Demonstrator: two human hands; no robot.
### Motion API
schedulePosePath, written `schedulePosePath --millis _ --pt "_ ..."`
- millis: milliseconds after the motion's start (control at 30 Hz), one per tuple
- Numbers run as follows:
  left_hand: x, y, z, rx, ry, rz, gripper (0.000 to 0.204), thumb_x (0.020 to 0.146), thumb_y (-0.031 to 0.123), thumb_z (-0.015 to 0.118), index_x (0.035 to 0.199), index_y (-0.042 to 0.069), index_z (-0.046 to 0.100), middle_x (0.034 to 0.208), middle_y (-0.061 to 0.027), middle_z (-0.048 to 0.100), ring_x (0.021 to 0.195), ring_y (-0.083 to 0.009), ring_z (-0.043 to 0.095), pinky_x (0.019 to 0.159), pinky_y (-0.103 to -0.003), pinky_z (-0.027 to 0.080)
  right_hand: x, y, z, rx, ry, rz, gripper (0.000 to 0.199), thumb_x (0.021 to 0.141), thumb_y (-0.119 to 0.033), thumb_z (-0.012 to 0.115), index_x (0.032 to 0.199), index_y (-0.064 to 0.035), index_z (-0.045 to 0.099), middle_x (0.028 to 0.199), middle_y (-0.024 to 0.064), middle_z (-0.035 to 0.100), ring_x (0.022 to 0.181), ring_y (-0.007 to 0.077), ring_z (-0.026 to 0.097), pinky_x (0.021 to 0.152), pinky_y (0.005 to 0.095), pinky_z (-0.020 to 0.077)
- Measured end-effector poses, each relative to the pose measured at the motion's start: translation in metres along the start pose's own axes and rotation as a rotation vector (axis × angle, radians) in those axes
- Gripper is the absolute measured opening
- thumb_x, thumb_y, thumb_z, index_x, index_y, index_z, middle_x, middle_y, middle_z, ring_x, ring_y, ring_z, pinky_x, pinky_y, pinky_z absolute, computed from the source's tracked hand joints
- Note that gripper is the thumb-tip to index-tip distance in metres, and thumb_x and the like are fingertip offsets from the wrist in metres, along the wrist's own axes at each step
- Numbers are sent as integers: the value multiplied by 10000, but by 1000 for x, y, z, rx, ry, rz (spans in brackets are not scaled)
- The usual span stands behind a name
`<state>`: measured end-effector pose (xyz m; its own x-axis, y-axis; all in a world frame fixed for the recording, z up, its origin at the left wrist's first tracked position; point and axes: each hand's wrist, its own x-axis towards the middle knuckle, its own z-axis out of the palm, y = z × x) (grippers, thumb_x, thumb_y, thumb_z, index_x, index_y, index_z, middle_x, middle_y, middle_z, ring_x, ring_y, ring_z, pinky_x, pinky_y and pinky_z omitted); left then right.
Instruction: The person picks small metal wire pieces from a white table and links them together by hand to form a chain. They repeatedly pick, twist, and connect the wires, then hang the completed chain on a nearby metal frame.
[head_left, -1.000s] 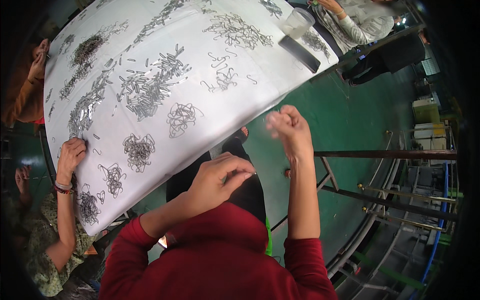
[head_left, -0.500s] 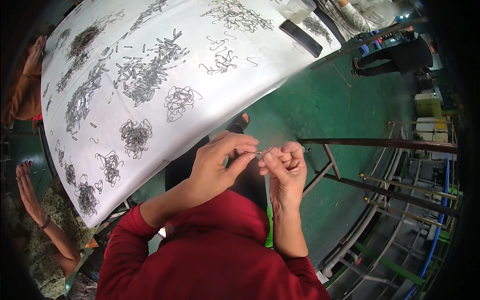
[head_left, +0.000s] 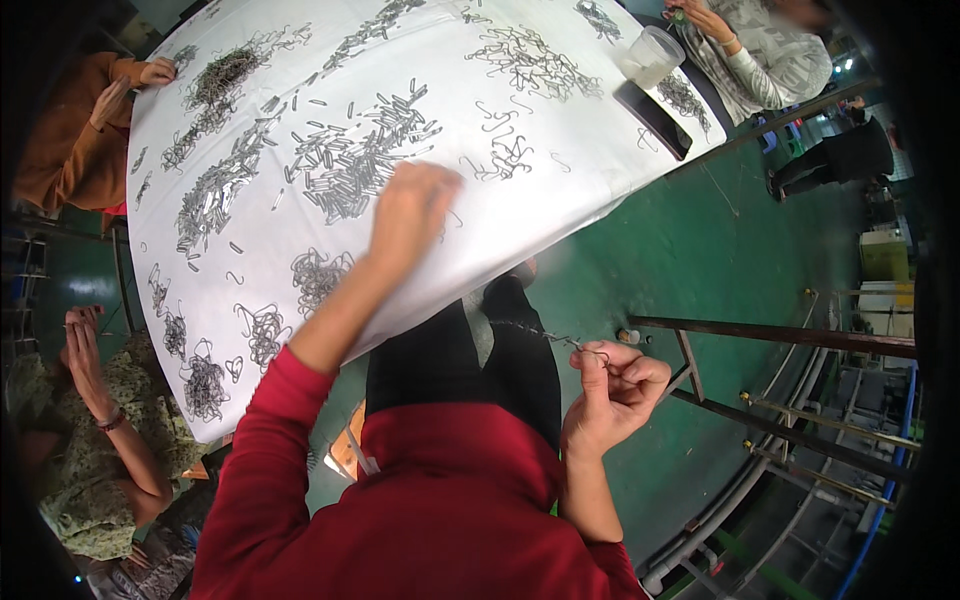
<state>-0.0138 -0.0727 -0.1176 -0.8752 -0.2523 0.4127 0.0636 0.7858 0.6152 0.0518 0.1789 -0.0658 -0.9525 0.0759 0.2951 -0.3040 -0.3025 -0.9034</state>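
My left hand [head_left: 411, 208] reaches out over the white-covered table [head_left: 560, 190], resting beside a spread of small straight metal pieces [head_left: 350, 165]; its fingers are blurred and I cannot tell if they hold anything. My right hand [head_left: 615, 390] stays low over my lap, pinching a thin chain of linked wire hooks [head_left: 540, 335] that runs left toward my dark trousers [head_left: 450, 360]. Loose S-shaped hooks [head_left: 505, 150] lie just beyond the left hand.
Tangled hook piles [head_left: 320, 275] sit near the table's near edge. A plastic cup [head_left: 652, 55] and a dark phone [head_left: 652, 118] lie at the far right corner. Other people sit at the left [head_left: 90, 130], lower left [head_left: 95, 440] and far right [head_left: 760, 55]. Metal railings [head_left: 780, 335] stand right.
My left hand left the right hand and reached forward onto the table among the metal pieces. The right hand stayed low, still holding the wire chain.
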Motion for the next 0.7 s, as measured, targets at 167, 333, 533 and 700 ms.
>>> schedulePosePath --millis 167,333,533,700 --pt "43 -63 13 286 -41 -203 153 791 148 697 895 36 675 928 -129 642 959 -315 586 855 -396 464 4 4 0 21 -19 38 392 802 156 631 936 -74 344 907 166 630 821 203 652 729 302 568" --pt "54 -58 15 248 -184 -236 110 771 111 699 830 31 652 905 -144 652 914 -305 611 793 -410 488 7 10 2 34 -40 38 364 814 149 627 940 -62 359 934 185 639 819 168 640 719 261 540" --pt "38 -58 22 214 -91 -73 118 766 73 688 857 4 661 795 -139 657 765 -287 640 705 -383 501 13 18 2 45 -48 21 333 822 147 616 936 -56 378 945 171 647 790 134 643 692 235 526" --pt "36 -56 22 145 -86 -158 104 758 65 693 834 -1 667 799 -144 668 731 -269 646 682 -366 501 14 19 4 20 -18 71 327 816 133 633 917 -62 390 894 152 638 750 164 627 706 289 551"
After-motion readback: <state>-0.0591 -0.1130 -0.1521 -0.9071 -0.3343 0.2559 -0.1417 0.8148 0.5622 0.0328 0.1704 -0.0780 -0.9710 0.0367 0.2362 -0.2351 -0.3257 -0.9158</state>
